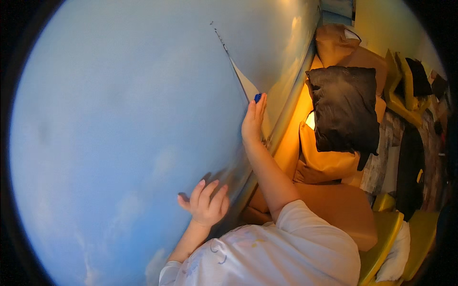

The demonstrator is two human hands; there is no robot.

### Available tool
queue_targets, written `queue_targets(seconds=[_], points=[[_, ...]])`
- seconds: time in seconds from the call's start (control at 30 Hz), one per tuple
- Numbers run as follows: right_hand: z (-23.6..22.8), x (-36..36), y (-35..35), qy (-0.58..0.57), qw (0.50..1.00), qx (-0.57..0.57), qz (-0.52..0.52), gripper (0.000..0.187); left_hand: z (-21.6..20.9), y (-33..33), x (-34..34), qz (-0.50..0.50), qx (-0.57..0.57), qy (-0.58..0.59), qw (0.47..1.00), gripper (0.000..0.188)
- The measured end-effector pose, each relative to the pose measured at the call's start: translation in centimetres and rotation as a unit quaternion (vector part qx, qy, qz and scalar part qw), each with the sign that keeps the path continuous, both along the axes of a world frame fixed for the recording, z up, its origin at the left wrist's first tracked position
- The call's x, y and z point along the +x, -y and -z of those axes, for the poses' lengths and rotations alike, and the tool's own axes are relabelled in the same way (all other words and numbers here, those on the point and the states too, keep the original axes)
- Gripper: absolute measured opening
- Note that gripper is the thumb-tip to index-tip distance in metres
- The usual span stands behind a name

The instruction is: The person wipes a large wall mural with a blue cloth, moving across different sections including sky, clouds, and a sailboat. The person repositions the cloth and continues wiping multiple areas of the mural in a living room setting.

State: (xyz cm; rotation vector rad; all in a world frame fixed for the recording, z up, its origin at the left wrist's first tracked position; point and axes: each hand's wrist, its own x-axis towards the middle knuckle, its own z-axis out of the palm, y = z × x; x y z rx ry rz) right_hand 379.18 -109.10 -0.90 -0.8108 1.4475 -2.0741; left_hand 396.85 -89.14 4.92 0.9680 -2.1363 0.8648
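Observation:
A wall covering with a blue sky and pale clouds [109, 119] fills the left and middle. Down it runs a narrow whitish wedge [244, 82] with a dark left edge, tapering upward into a line of dark specks; whether it is a tear or part of the picture I cannot tell. At the wedge's lower part is my right hand [253, 119], fingers pointing up, with a small blue object [258, 97] held at the fingertips. Most of that object is hidden. Lower down, my left hand [205, 204] is open, fingers spread close to the wall, holding nothing.
An orange-brown sofa [329, 202] runs along the wall on the right, with a dark cushion [344, 109] on it and a brown cushion [335, 45] behind. Yellow chairs [377, 248] and a white pillow [397, 252] lie at the lower right.

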Motion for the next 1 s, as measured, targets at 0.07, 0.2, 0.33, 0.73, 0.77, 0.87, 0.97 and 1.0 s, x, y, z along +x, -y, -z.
queue_targets(seconds=[0.07,0.2,0.33,0.73,0.77,0.87,0.97,1.0], points=[[-1.3,1.0,-1.0,-0.097,0.995,-0.012,0.003,0.066,0.5,0.6,-0.6,-0.015,0.016,0.011,1.0,0.016],[-8.1,4.8,-8.4,-0.337,0.902,-0.242,-0.119,0.082,1.5,0.9,-1.2,-0.062,0.064,0.047,0.995,0.017],[-7.8,3.1,-7.1,-0.43,0.853,-0.282,-0.088,0.072,2.3,1.8,-3.0,-0.08,0.102,0.06,0.99,0.014],[0.1,-2.3,0.4,-0.172,0.981,-0.085,-0.026,0.069,4.9,4.0,-5.6,-0.064,0.177,0.1,0.977,0.021],[-2.0,-1.4,-1.2,-0.226,0.96,-0.16,-0.026,0.069,5.4,4.1,-5.8,-0.068,0.189,0.099,0.975,0.021],[-2.7,-1.5,-2.4,-0.281,0.936,-0.202,-0.067,0.069,6.6,4.9,-6.6,-0.058,0.204,0.097,0.972,0.022],[2.7,-3.0,1.4,-0.208,0.969,-0.13,0.017,0.067,7.3,5.2,-7.5,-0.051,0.213,0.099,0.971,0.021],[5.7,-4.1,2.9,-0.163,0.983,-0.077,0.028,0.065,7.6,5.4,-7.5,-0.048,0.212,0.106,0.97,0.021]])
